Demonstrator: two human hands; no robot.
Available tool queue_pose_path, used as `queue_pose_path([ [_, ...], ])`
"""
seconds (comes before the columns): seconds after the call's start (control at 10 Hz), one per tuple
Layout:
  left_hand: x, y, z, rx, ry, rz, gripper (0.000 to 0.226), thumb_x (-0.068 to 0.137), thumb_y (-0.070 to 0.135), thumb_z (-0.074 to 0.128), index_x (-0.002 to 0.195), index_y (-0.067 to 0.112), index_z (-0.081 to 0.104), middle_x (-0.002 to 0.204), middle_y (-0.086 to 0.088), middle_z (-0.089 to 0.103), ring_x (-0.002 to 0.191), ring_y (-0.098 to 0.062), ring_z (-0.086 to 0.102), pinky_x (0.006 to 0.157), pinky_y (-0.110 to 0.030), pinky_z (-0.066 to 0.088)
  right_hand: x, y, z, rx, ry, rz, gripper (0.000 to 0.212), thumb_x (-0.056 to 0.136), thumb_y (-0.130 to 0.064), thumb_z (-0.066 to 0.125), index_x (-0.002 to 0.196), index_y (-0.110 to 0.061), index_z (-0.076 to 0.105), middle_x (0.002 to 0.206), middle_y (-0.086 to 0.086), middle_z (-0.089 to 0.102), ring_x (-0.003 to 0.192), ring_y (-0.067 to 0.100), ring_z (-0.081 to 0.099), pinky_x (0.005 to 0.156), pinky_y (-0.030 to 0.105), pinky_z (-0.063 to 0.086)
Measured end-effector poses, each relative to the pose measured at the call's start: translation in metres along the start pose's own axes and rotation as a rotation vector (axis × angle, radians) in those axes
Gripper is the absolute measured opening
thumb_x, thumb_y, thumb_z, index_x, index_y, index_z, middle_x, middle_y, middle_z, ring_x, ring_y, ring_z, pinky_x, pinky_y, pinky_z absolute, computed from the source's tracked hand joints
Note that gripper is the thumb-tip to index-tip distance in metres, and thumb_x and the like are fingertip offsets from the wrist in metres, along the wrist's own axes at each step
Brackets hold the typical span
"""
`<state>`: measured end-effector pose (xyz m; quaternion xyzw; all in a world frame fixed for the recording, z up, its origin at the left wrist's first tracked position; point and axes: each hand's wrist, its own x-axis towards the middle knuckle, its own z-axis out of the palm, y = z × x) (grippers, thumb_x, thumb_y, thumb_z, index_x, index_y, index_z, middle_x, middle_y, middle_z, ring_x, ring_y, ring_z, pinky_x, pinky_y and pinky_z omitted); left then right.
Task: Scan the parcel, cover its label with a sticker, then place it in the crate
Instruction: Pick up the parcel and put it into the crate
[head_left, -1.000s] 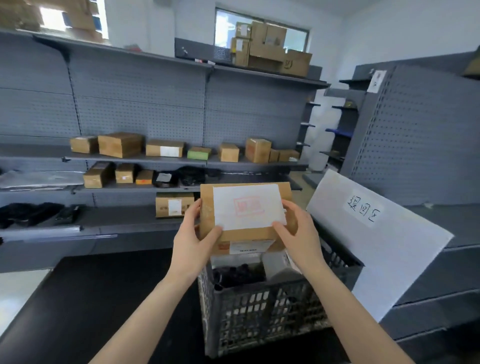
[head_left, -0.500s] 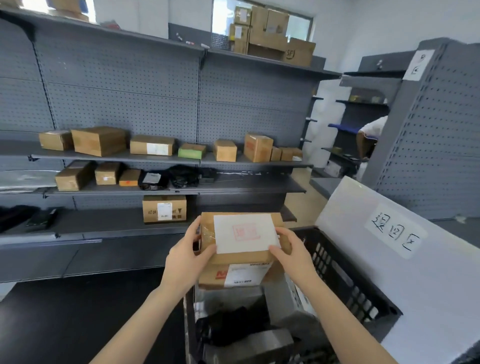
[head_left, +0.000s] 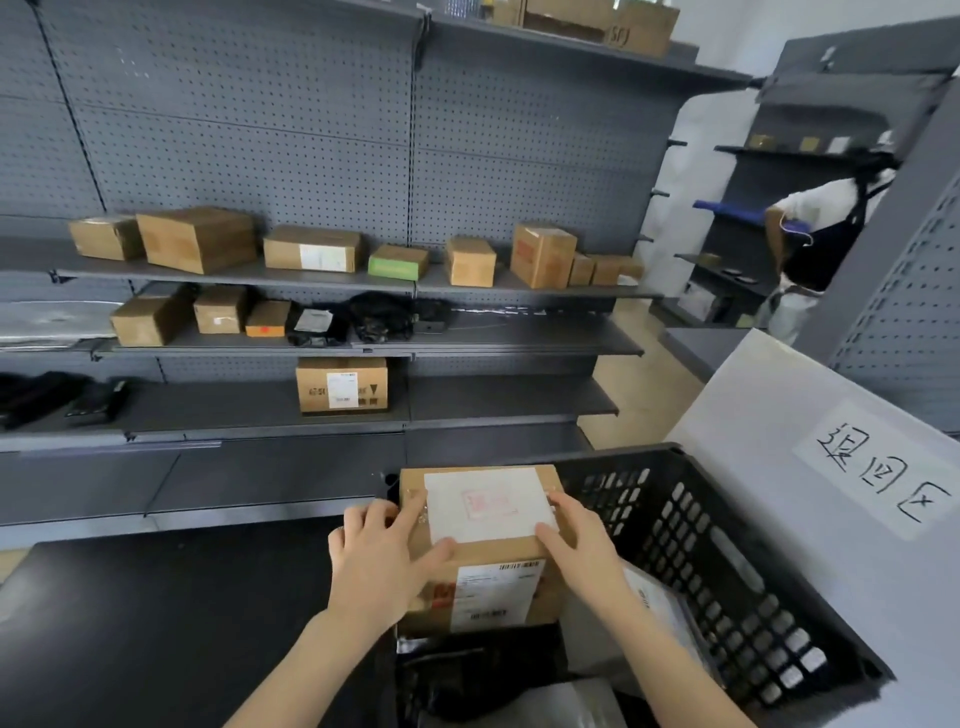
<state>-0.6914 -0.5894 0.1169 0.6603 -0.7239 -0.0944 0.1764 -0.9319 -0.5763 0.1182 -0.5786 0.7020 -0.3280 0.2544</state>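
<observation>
The left hand (head_left: 382, 566) clasps the near left edge of the brown cardboard parcel (head_left: 480, 551), thumb laid over its top face; the right hand (head_left: 582, 540) grips the right edge, thumb and a fingertip resting at the border of the white rectangular sticker with a faint red stamp (head_left: 488, 503). That sticker lies flat across the parcel's top, so the covering step looks done, while a second printed white label (head_left: 493, 597) on the near face stays exposed. Gripping both sides keeps the box level as it sits low inside the black perforated plastic crate (head_left: 727, 571), at its far left corner, above dark and pale wrapped items; whether it already rests on them cannot be told. A white board with handwritten characters (head_left: 831, 493) leans at the crate's right, probably marking the bin. Beyond, grey metal pegboard shelves (head_left: 363, 280) carry other boxes
</observation>
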Motion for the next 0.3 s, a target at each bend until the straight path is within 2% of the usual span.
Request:
queue_pose_path([
  [0.1,-0.003,0.002,-0.006,-0.047,0.008,0.007,0.064,0.084,0.07,0.039,0.141,0.041,0.036,0.134,0.008,0.044,0.129,-0.019,0.027,0.108,-0.041,0.025,-0.004,-0.005,-0.004,0.003,-0.001,-0.01,0.05,0.092,-0.032,0.056,0.139,-0.029,0.041,0.145,0.003,0.039,0.114,0.007,0.04,0.095,0.022,0.033],
  [0.2,-0.013,0.004,-0.019,-0.142,0.056,-0.001,0.056,0.085,0.063,0.048,0.136,0.039,0.044,0.132,0.007,0.047,0.128,-0.018,0.031,0.106,-0.04,0.028,-0.011,-0.012,-0.008,-0.013,0.021,-0.032,0.049,0.093,-0.031,0.054,0.14,-0.025,0.042,0.149,0.005,0.03,0.132,0.018,0.037,0.104,0.027,0.032],
  [0.3,-0.031,0.001,-0.034,-0.257,0.155,0.0,0.052,0.087,0.055,0.053,0.134,0.033,0.048,0.127,0.005,0.054,0.121,-0.018,0.043,0.099,-0.036,0.039,-0.026,-0.027,-0.013,-0.065,0.091,-0.099,0.047,0.094,-0.031,0.053,0.139,-0.025,0.042,0.153,0.003,0.026,0.137,0.02,0.033,0.106,0.027,0.032],
])
